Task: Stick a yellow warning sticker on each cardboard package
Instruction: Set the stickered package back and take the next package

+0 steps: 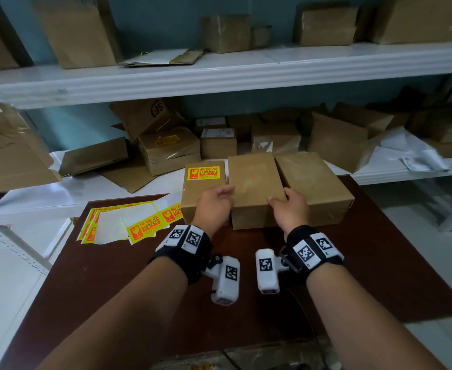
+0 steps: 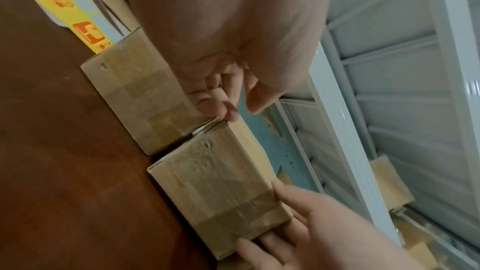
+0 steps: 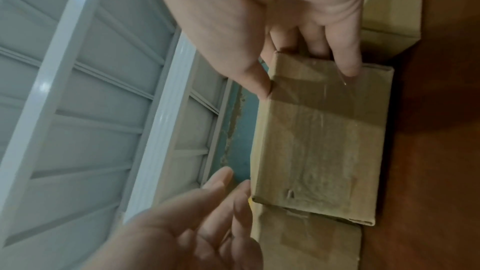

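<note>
Three cardboard packages stand in a row on the brown table (image 1: 379,263). The left package (image 1: 201,198) carries a yellow warning sticker (image 1: 203,173). The middle package (image 1: 254,180) and the right package (image 1: 315,180) have bare tops. My right hand (image 1: 275,201) grips the middle package's near right corner, thumb on the top edge and fingers (image 3: 348,65) on the taped front face. My left hand (image 1: 226,192) is at that package's near left edge, fingers fairly straight, with fingertips (image 2: 231,114) at the gap between the left and middle packages. Sheets of yellow stickers (image 1: 142,225) lie left of the packages.
A white shelf (image 1: 396,172) behind the table holds several cardboard boxes, one with a yellow sticker (image 1: 167,140), plus flattened cardboard and white paper. A higher shelf (image 1: 219,73) carries more boxes. The near part of the table is bare brown surface.
</note>
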